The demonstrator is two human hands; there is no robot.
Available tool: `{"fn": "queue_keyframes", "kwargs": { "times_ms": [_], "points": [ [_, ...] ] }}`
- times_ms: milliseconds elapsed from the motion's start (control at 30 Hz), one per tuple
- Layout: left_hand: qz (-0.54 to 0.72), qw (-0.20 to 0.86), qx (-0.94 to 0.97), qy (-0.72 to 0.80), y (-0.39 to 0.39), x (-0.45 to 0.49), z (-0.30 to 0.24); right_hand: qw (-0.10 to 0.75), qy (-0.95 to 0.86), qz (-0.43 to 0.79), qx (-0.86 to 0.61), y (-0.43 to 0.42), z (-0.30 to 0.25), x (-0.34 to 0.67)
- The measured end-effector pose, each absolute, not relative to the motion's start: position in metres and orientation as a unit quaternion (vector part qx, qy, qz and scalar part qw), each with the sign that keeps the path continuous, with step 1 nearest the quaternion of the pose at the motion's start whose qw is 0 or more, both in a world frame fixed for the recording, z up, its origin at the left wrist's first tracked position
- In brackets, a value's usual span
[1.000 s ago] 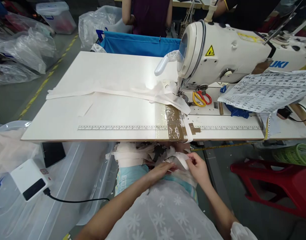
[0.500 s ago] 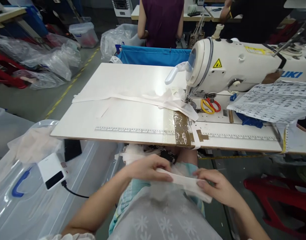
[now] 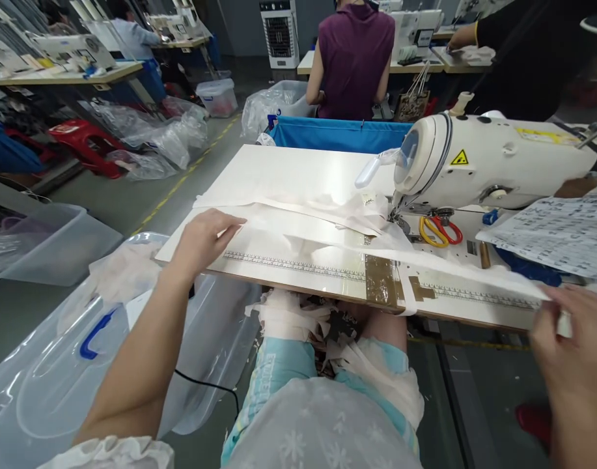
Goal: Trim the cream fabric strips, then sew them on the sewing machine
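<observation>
Over my feed, the pale strip [image 3: 474,268], pinched by left hand [image 3: 203,240] and right hand [image 3: 574,329], runs left-to-right, slanting nearer rightward, now stretched wider than before.

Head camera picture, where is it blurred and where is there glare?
Head view: the right hand is blurred, the left hand sharper; head view: white glints on the brown tape and clear bin; head view: lettering on the printed sheet too smeared to read.
</observation>
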State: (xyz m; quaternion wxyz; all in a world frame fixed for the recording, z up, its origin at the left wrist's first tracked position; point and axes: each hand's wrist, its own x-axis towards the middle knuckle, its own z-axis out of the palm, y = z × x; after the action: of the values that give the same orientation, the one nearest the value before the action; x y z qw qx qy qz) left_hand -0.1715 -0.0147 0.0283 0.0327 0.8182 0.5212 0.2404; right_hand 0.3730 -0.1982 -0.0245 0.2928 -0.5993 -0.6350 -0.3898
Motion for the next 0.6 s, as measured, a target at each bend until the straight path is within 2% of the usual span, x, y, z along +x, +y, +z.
{"fn": "queue_keyframes", "kwargs": {
  "times_ms": [133,300,433,600],
  "points": [
    [0.219,0.009,0.829,0.514,-0.025,-0.178,-0.019,0.221,-0.707,-0.297,-0.603,-0.203,-0.06,0.37],
    [0.192,-0.028,0.792,0.579,-0.065,-0.171,-0.057,0.23,-0.683,-0.256,-0.644,-0.219,-0.073,0.345],
    [0.219,-0.055,0.767,0.601,-0.093,-0.145,-0.067,0.242,-0.659,-0.229,-0.674,-0.222,-0.076,0.32],
    [0.18,-0.07,0.745,0.639,-0.099,-0.127,-0.078,0.221,-0.671,-0.237,-0.667,-0.223,-0.088,0.321]
  ]
}}
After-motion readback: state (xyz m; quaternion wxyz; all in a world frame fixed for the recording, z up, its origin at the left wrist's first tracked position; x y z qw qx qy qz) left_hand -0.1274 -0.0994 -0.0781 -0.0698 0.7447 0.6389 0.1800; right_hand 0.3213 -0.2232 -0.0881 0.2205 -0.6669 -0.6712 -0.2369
